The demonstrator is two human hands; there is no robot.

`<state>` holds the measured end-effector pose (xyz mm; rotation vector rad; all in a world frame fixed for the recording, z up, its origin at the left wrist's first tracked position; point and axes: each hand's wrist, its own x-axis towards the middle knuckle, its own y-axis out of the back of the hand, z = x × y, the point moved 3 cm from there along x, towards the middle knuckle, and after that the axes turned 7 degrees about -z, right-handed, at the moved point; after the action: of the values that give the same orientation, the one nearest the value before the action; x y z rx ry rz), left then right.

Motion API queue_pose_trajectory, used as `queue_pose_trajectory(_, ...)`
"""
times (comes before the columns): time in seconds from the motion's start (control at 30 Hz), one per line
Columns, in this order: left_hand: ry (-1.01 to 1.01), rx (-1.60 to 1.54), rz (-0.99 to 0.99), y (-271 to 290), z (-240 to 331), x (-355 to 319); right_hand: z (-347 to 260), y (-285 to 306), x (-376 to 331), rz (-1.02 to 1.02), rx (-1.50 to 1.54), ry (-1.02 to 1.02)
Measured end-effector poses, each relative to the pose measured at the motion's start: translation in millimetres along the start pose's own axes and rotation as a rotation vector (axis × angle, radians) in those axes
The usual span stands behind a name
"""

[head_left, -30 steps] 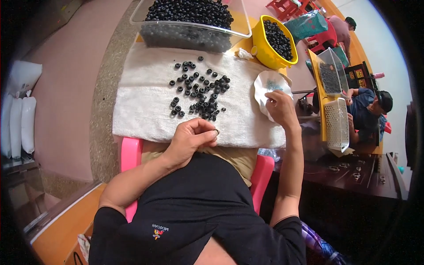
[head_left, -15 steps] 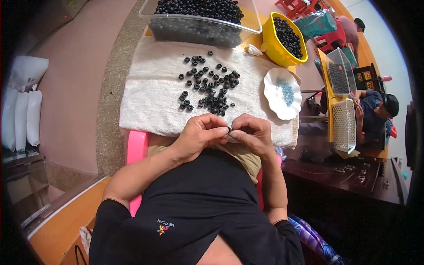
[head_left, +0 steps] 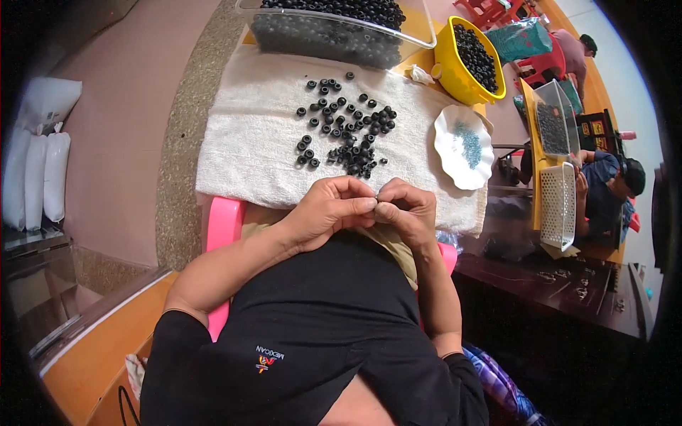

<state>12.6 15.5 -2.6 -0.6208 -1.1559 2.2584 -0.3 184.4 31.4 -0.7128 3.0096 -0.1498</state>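
Note:
My left hand (head_left: pixel 334 209) and my right hand (head_left: pixel 408 211) meet fingertip to fingertip in front of my belly, at the near edge of a white towel (head_left: pixel 241 153). Both are closed in a pinch on one small black round piece, now almost wholly covered by the fingers. Just beyond them lies a loose spread of black, ring-like round pieces (head_left: pixel 341 121) with holes. A heap of smaller black pieces (head_left: pixel 353 157) sits closest to my fingers. To the right, a white scalloped dish (head_left: pixel 444 145) holds tiny bluish, clear-looking bits (head_left: pixel 469 145).
A clear plastic bin (head_left: pixel 419 35) full of black pieces stands at the far edge, beside a yellow tub (head_left: pixel 455 74) of them. A crumpled white tissue (head_left: pixel 420 74) lies near the tub. At right, a person (head_left: pixel 604 188) sits by a white perforated basket (head_left: pixel 558 206). White sacks (head_left: pixel 57 174) stand at left.
My fingertips have closed further over the black piece, which showed between them before. The whole view has shifted slightly, with the towel and containers higher and farther right.

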Motion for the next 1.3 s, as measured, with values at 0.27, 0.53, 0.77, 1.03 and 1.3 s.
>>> queue_pose_trajectory(0.27, -0.018, -0.069, 0.036, 5.2, -3.2, 0.7, -5.6, -12.0, -8.0, 0.088, -0.637, 0.219)
queue_pose_trajectory(0.53, -0.08, -0.08, 0.059, 4.1, -2.9, 0.2, -15.0, 5.3, 4.8, 0.09, -0.773, 0.386)
queue_pose_trajectory(0.77, -0.074, -0.064, 0.063, 4.3, -3.1, 1.5, -6.9, 28.9, 39.0, 0.114, -1.229, 0.245)
queue_pose_trajectory(1.03, -0.077, -0.036, 0.084, 3.0, -1.6, -0.4, -0.9, 28.6, 44.0, -0.001, -1.322, 0.343)
queue_pose_trajectory(1.3, -0.093, -0.03, 0.075, 4.9, -2.2, 0.7, -5.7, 28.7, 37.8, 0.016, -1.077, 0.428)
